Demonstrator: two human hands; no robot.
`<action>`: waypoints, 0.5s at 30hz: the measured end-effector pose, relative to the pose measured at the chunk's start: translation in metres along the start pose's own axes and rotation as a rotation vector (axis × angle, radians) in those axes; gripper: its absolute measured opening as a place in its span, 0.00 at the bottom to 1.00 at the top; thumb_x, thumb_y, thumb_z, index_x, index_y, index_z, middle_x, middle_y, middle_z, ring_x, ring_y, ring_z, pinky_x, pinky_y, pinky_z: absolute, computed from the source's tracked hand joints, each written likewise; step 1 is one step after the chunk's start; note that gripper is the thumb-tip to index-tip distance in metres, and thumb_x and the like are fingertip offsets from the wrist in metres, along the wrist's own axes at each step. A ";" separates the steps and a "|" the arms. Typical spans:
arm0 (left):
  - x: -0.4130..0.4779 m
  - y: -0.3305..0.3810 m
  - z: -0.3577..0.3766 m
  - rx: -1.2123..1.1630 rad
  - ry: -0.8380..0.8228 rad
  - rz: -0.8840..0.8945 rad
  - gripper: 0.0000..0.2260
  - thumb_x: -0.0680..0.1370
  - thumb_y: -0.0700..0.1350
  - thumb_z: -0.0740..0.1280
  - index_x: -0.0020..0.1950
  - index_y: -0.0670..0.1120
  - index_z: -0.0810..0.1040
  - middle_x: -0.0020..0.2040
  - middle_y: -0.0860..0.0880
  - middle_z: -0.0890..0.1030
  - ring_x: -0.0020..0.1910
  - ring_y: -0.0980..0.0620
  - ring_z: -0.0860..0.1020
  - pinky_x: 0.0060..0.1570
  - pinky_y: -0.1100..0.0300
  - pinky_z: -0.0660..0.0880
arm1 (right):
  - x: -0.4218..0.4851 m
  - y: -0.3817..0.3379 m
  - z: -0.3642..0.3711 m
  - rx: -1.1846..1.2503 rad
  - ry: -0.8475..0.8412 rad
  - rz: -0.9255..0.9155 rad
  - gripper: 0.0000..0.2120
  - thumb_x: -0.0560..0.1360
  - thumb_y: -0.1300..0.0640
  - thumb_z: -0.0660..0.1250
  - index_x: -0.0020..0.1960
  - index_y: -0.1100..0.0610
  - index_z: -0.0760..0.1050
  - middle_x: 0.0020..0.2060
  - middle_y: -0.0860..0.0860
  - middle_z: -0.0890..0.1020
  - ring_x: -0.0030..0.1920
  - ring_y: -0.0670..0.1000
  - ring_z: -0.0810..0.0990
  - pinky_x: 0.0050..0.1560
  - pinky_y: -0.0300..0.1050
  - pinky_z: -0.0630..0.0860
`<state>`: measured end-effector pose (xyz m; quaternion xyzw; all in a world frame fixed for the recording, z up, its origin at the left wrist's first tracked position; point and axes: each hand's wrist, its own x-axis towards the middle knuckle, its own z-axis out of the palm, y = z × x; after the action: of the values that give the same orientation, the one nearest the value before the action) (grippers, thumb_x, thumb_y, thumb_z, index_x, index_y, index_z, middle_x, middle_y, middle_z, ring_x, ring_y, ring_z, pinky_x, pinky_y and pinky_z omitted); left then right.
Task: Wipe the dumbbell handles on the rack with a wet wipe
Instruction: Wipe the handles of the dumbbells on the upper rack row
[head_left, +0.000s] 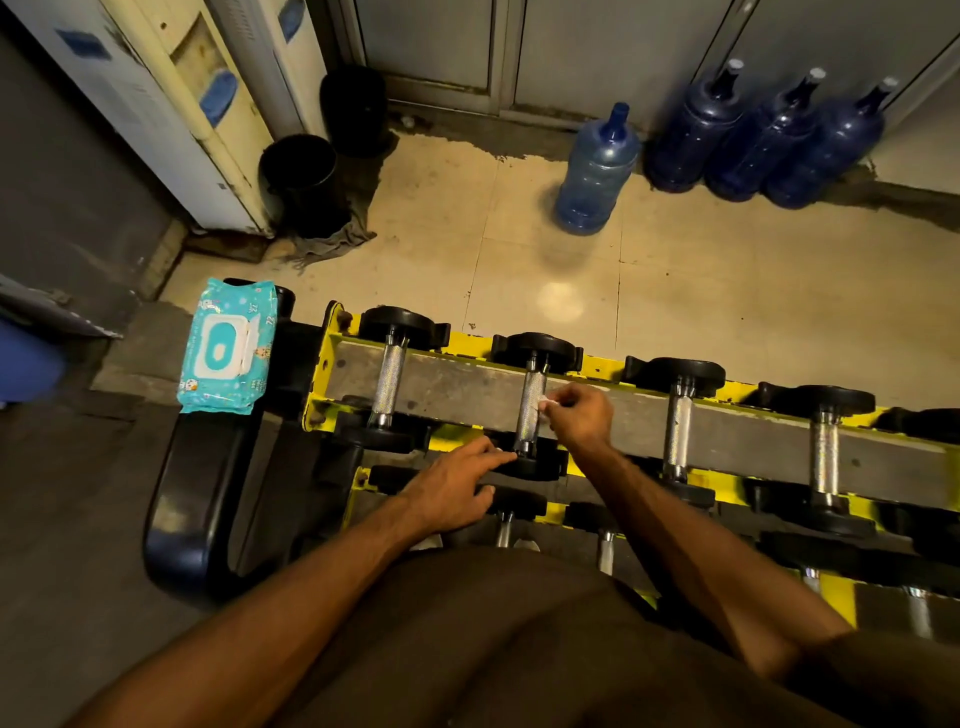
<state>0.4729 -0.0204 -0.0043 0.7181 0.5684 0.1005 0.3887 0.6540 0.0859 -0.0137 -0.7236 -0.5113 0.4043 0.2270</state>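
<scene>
Right hand (579, 415) (wipe (548, 406) pinched), dumbbell handle (531, 410)

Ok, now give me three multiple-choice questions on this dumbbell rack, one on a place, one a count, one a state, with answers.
1. Where does the wipes pack lie? A) left of the rack B) under it C) on its top rail
2. How many blue water jugs? A) two B) four C) six
3. What is the right hand doing? A) hanging empty B) making a bare fist C) pressing a wipe to a handle
Answers: 1A, it lies past the rack's left end; 2B, one pale, three dark; 3C, wipe pinched against the handle.
</scene>
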 end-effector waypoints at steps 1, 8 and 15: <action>-0.001 0.001 0.000 -0.005 0.001 -0.004 0.26 0.81 0.42 0.66 0.78 0.51 0.66 0.64 0.52 0.70 0.56 0.60 0.69 0.55 0.67 0.71 | 0.000 0.001 -0.001 -0.009 -0.025 0.015 0.08 0.71 0.61 0.76 0.41 0.52 0.78 0.38 0.49 0.82 0.40 0.48 0.83 0.35 0.39 0.78; -0.002 0.002 0.002 -0.020 0.016 -0.017 0.25 0.81 0.42 0.66 0.78 0.50 0.66 0.65 0.52 0.70 0.57 0.59 0.70 0.58 0.65 0.72 | 0.000 0.016 -0.010 0.051 -0.238 0.198 0.11 0.68 0.66 0.77 0.46 0.60 0.77 0.41 0.57 0.84 0.41 0.53 0.85 0.41 0.49 0.84; 0.000 0.000 0.001 -0.027 0.018 -0.037 0.25 0.81 0.43 0.65 0.78 0.51 0.67 0.64 0.52 0.70 0.52 0.59 0.72 0.52 0.64 0.74 | -0.006 0.022 -0.010 -0.024 -0.340 0.247 0.05 0.71 0.64 0.75 0.44 0.64 0.81 0.41 0.58 0.85 0.46 0.57 0.85 0.46 0.55 0.84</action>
<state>0.4734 -0.0206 -0.0051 0.7013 0.5835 0.1075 0.3952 0.6734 0.0733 -0.0219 -0.7046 -0.4546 0.5394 0.0776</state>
